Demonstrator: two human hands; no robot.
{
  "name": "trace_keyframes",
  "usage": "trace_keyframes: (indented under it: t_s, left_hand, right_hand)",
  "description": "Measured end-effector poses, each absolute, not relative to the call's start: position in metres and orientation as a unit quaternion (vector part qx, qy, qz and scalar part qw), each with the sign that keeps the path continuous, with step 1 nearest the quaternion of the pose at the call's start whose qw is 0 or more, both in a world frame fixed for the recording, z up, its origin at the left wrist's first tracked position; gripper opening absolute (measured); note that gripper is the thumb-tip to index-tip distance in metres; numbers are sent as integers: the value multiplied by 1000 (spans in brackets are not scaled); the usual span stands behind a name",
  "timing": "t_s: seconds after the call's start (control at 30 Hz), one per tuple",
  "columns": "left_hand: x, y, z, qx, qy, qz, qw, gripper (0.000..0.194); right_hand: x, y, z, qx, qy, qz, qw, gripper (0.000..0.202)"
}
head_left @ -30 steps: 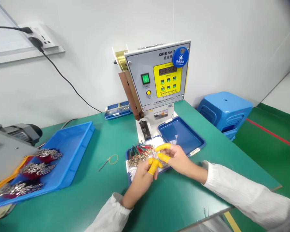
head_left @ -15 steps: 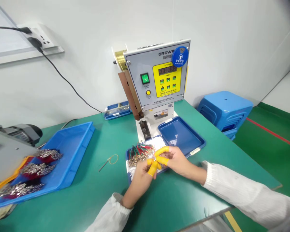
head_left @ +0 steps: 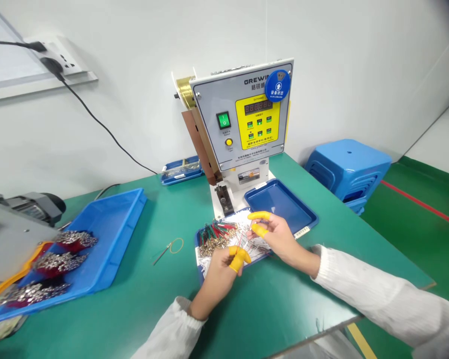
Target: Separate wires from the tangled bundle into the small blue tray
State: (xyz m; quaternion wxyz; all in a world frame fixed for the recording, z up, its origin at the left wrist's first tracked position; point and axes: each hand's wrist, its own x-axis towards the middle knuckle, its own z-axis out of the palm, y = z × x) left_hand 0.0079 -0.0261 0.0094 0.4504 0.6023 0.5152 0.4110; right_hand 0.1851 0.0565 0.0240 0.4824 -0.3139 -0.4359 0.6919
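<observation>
My left hand (head_left: 224, 264), with yellow finger cots, is closed in a pinch. A thin reddish wire (head_left: 240, 241) seems to rise from its fingertips; its ends are too small to make out. My right hand (head_left: 271, 233), also in yellow finger cots, hovers apart to the right with thumb and finger spread. Both hands are over a blue tray (head_left: 196, 252) holding wire leads with metal ends (head_left: 215, 239), coloured red, green and black, and many small white pieces (head_left: 243, 218).
A grey GREWIN machine (head_left: 243, 117) stands behind the tray. To its right front lies another blue tray (head_left: 284, 204). At left, a blue bin (head_left: 112, 239) holds bundles of metal-tipped leads. A thin tool with a yellow loop (head_left: 176, 245) lies between. Blue stools (head_left: 347, 164) stand beyond the table.
My hands have come apart. The right hand's fingers have spread and moved slightly up and right from the left fingertips, while the left hand stays in place, pinched.
</observation>
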Motion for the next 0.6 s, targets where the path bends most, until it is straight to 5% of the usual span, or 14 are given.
trace_keyframes:
  t_s: [0.6]
  left_hand:
    - [8, -24, 9, 615, 516, 400, 442, 46]
  right_hand:
    - [186, 54, 16, -279, -471, 708, 447, 30]
